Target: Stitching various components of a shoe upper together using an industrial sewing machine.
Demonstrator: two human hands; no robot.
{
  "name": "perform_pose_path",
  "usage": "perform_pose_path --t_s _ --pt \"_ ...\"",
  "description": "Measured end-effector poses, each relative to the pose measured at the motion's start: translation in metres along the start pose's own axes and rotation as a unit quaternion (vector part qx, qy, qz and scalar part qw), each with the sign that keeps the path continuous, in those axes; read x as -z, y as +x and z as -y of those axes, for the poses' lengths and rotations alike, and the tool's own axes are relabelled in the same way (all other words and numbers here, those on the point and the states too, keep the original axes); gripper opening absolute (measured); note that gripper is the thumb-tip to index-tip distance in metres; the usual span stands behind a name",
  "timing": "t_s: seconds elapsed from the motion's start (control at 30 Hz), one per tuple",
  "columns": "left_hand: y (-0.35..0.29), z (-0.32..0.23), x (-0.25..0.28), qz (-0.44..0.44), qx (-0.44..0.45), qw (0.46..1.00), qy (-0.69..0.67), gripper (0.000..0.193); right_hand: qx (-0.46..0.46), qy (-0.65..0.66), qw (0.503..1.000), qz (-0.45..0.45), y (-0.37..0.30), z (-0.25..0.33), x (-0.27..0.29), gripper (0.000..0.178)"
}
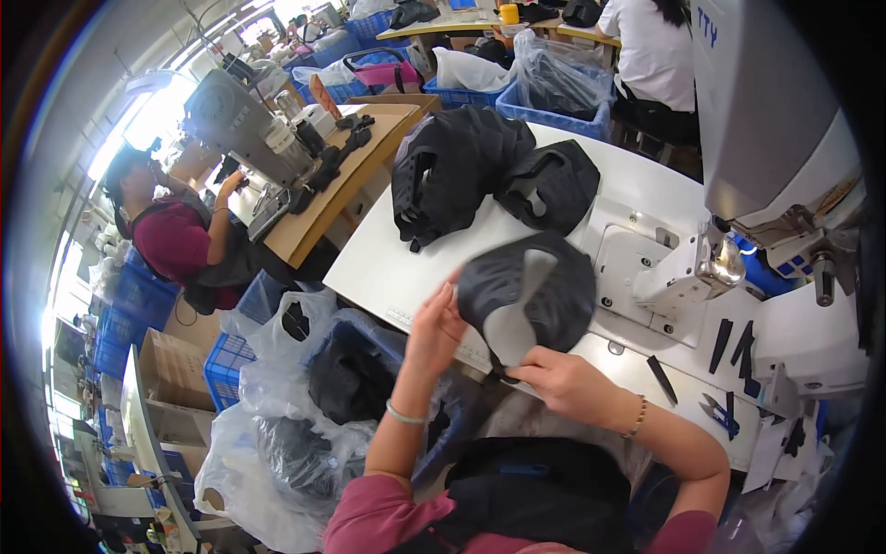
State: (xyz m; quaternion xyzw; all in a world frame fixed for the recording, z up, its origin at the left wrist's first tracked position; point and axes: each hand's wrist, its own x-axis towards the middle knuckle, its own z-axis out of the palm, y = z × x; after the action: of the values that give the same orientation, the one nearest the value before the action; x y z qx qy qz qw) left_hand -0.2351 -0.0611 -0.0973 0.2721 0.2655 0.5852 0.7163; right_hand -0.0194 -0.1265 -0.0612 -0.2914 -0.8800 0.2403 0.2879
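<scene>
A rounded black moulded fabric piece with a grey curved panel (pixel 509 331) is held tilted over the front edge of the white table (pixel 369 268). My left hand (pixel 437 325) grips its left edge, with some fingertips hidden behind it. At the lower edge, beside the grey part, my right hand (pixel 561 380) pinches the piece between thumb and fingers. Behind it lies a heap of similar black pieces (pixel 452 166), some nested together. Another black piece with an opening (pixel 563 189) rests against that heap.
A sewing machine head (pixel 775 111) overhangs the right side, above its metal post (pixel 688 272). Black strips (pixel 661 380) and thread snips (pixel 722 415) lie at the right front. Plastic-lined bins (pixel 346 319) stand lower left. A co-worker (pixel 180 231) sits at another machine.
</scene>
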Motion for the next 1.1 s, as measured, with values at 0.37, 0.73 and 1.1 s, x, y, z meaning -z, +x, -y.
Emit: perform_pose_path --t_s 0.37,0.73,1.1 --pt "0.134 -0.124 0.150 -0.176 -0.032 0.964 0.198 0.009 0.197 -0.357 0.905 -0.124 0.162 -0.083 -0.113 0.010" --pt "0.166 -0.037 -0.085 0.214 -0.411 0.573 0.676 0.022 0.112 -0.377 0.904 -0.169 0.166 -0.116 -0.113 0.012" --pt "0.193 0.062 -0.113 0.059 -0.326 0.307 0.892 0.055 -0.042 -0.333 0.942 0.020 -0.010 -0.042 -0.015 0.018"
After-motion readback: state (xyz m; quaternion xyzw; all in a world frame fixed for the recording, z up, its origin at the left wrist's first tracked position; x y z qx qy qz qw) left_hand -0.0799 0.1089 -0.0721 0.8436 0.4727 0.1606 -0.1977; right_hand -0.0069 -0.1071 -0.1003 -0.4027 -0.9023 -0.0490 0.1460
